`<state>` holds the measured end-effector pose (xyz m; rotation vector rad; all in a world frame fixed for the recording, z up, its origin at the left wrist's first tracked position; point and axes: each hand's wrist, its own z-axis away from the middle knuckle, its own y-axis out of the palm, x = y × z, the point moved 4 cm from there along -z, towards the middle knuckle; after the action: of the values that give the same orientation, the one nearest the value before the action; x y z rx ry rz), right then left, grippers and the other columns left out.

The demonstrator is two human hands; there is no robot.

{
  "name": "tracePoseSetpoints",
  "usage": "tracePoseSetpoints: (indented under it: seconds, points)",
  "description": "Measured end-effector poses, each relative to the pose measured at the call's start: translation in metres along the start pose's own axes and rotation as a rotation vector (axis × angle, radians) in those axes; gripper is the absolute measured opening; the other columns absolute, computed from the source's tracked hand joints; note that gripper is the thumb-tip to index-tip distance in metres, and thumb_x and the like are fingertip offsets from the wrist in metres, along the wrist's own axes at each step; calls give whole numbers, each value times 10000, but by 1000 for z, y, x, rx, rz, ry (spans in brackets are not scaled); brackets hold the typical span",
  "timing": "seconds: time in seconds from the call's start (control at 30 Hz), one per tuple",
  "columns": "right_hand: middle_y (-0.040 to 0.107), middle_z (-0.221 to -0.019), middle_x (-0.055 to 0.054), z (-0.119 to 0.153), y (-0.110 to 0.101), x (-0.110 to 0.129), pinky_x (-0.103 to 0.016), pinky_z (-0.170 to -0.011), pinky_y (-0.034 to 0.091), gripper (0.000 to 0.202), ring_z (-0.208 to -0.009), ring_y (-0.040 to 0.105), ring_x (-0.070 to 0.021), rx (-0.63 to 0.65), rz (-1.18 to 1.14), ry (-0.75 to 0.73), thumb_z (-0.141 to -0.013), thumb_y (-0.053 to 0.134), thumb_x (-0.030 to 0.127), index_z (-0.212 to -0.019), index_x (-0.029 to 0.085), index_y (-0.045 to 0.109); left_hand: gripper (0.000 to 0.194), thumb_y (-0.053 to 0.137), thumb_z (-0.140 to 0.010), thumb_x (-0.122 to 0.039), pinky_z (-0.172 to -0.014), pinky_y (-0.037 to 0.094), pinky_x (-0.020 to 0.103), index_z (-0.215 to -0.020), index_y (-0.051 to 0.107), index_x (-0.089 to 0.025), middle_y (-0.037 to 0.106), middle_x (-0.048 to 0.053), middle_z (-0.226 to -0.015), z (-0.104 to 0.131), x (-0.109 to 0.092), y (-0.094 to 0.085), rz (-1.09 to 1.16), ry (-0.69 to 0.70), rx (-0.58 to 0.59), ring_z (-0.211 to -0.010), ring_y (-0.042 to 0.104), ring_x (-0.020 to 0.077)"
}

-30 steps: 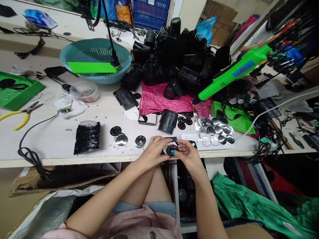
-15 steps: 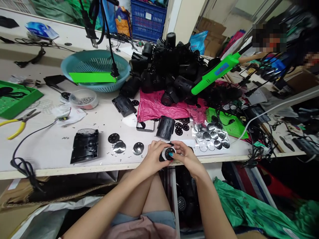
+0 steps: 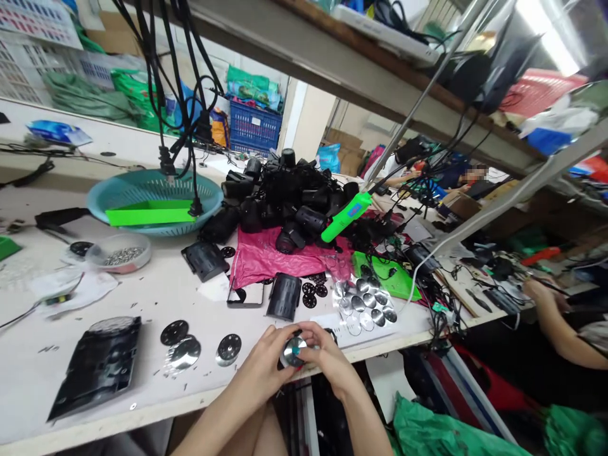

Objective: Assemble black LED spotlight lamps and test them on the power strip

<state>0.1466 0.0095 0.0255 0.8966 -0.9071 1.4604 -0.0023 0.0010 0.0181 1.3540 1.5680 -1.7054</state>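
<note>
We grip the silver disc [image 3: 289, 352] between left hand [image 3: 265, 356], around its side, and right hand [image 3: 325, 352], thumb across it.

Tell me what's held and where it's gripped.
A silver disc: the left hand at its rim, the right hand with its thumb on the face.

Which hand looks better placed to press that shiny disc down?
Probably the right hand: its teal-nailed thumb lies over the face of the shiny disc, while the left hand is around its left side.
</note>
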Motion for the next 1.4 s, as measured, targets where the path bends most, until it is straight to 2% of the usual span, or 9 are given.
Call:
tracePoseSetpoints:
  seconds: [0.23,0.37,0.7,0.9,1.03,1.17,1.27,1.33,1.4]
  points:
    - [630,-967,-30,2,-2,-7,-353,-911,448,510,-973,545,-223,-38,-30,-24,-523,710,182,-1031,228,711,628,677,-770,-136,-951,520,431,-1356,510,-283,668,64,-1203,11,-4,2,38,72,-55,-1108,590,267]
    - [649,-1000,-37,3,-3,-12,-372,-954,438,494,-988,553,-231,-82,-41,-63,-527,704,187,-1018,239,720,512,677,-811,-193,-990,506,447,-1300,564,-292,666,66,-1245,12,-1,5,56,79,-60,-1158,590,274]
    - [677,-1032,-70,3,-2,-23,-386,-939,451,488,-1007,573,-252,-133,-77,-118,-568,735,272,-1051,215,695,452,703,-775,-146,-995,498,424,-1202,635,-276,694,52,-1199,6,11,9,143,26,-84,-1141,617,263]
    - [682,-1038,-83,8,-2,-26,-389,-886,481,477,-1007,601,-267,-182,-27,-159,-598,775,354,-1044,212,684,446,714,-731,-93,-993,484,415,-1146,656,-244,701,62,-1163,5,8,6,181,-15,-84,-1119,620,260]
    - [669,-1103,-100,15,2,-26,-400,-890,501,458,-1073,597,-283,-148,21,-161,-653,753,405,-1061,221,657,441,699,-712,-50,-989,474,392,-1114,659,-226,701,61,-1150,4,4,5,190,-29,-73,-1116,617,251]
    - [650,-1152,-109,23,-2,-26,-406,-898,516,515,-1072,609,-281,-176,57,-153,-664,753,467,-1103,228,628,424,719,-711,-57,-981,469,377,-1101,659,-212,698,65,-1136,5,3,5,192,-36,-73,-1110,616,248]
    - [649,-1166,-109,25,-15,-11,-413,-909,516,526,-1007,640,-255,-187,84,-180,-714,724,491,-1156,232,605,412,749,-702,-73,-953,477,376,-1078,662,-217,701,56,-1093,5,3,6,177,-45,-73,-1080,623,251]
    - [636,-1213,-110,21,-25,15,-417,-930,510,525,-1048,635,-251,-159,124,-257,-748,705,491,-1195,246,579,405,767,-693,-82,-932,485,373,-1060,663,-219,703,53,-1072,5,4,6,169,-43,-77,-1057,632,254]
    - [599,-1289,-119,11,-36,52,-423,-958,496,564,-1137,602,-259,-183,150,-383,-752,708,488,-1240,262,537,395,778,-695,-101,-921,490,371,-1053,662,-221,704,56,-1070,5,5,6,168,-34,-84,-1050,637,257]
